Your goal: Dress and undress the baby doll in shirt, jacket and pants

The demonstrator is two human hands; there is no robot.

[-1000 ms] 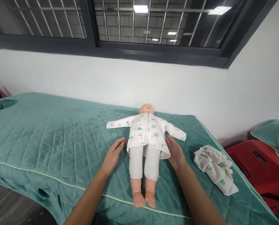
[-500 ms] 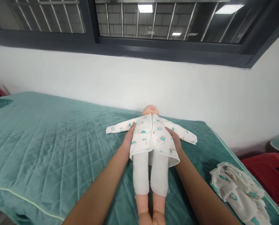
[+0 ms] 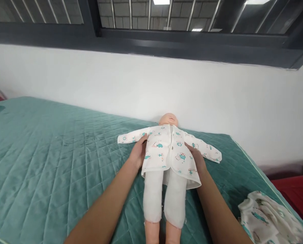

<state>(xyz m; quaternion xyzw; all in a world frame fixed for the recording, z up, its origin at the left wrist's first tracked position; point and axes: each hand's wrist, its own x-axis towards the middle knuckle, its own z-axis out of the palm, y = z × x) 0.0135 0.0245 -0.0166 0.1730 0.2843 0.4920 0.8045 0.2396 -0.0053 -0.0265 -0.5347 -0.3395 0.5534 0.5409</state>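
A baby doll [image 3: 153, 200] lies on its back, head toward the wall, its legs reaching toward me. It wears a white printed jacket [image 3: 158, 152], with both sleeves spread out sideways and the front edges meeting at the middle. My left hand [image 3: 138, 152] grips the doll's torso from the left, just below the sleeve. On the opposite side my right hand [image 3: 197, 158] holds the torso through the jacket. The fingers of both hands are partly hidden behind the doll and cloth.
The doll rests on a green quilted bed cover [image 3: 77, 162]. Folded printed baby clothes [image 3: 268, 217] lie at the lower right. A red object [image 3: 296, 193] stands beyond the right edge of the bed. Behind are a white wall [image 3: 116, 84] and a barred window [image 3: 156, 17].
The view has shifted closer and lower, so the doll appears slightly larger and its feet have dropped out of frame. Both hands stay at the doll's sides.
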